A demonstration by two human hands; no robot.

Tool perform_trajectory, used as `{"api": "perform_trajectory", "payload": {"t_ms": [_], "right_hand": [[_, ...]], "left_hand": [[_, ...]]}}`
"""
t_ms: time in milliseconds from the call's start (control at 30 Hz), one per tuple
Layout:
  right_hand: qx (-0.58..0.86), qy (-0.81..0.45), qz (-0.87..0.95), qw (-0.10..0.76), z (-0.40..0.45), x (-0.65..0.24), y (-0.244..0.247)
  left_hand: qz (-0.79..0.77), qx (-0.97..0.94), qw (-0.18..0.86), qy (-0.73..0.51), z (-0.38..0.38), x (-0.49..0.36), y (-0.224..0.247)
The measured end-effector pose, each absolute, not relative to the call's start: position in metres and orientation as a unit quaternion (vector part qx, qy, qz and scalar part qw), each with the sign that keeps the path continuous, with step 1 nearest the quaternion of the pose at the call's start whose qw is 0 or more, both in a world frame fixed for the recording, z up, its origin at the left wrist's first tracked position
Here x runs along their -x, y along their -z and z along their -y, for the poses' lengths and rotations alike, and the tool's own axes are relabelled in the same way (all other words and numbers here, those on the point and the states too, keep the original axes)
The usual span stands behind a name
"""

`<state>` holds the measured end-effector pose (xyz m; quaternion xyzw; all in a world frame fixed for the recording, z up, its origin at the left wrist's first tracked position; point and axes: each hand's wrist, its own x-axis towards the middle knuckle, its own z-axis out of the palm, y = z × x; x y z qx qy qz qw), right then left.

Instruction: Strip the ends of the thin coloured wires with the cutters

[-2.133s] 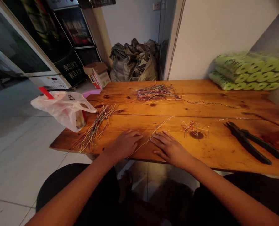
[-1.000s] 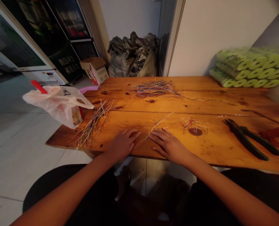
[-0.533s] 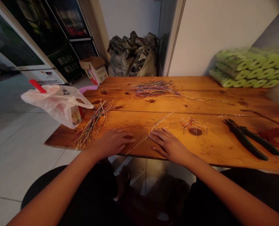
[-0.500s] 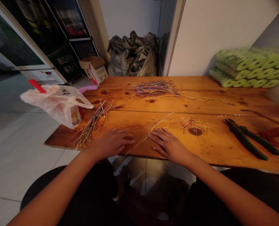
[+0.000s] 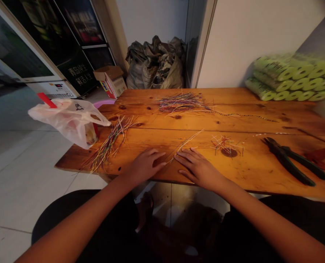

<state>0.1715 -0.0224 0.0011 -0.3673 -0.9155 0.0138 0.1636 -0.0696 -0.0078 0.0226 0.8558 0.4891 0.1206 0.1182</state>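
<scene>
A few thin pale wires lie slantwise on the wooden table in front of me. My right hand rests on the tabletop with fingers spread, its fingertips at the lower part of these wires. From the left, my left hand reaches toward their near end, thumb and fingers apart; whether it touches them I cannot tell. Left of it lies a loose bundle of coloured wires. A small heap of short wire pieces sits to the right of my right hand.
Dark-handled pliers lie at the right. Farther back are a thick wire bundle and a twisted dark-and-light strand. A white plastic bag stands at the left corner, and green-wrapped rolls are stacked at the back right.
My left hand has moved right, closer to the wires and my right hand, and now covers their near end. My right hand has stayed almost in place.
</scene>
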Motion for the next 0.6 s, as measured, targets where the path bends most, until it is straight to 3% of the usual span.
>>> {"api": "perform_trajectory", "payload": {"t_ms": [233, 600], "right_hand": [[0.371, -0.014, 0.915, 0.16, 0.023, -0.171, -0.002], [0.371, 0.009, 0.909, 0.19, 0.025, -0.171, -0.002]], "left_hand": [[-0.543, -0.814, 0.168, -0.122, 0.01, 0.054, -0.024], [-0.61, -0.785, 0.104, -0.04, 0.006, 0.047, -0.031]]}}
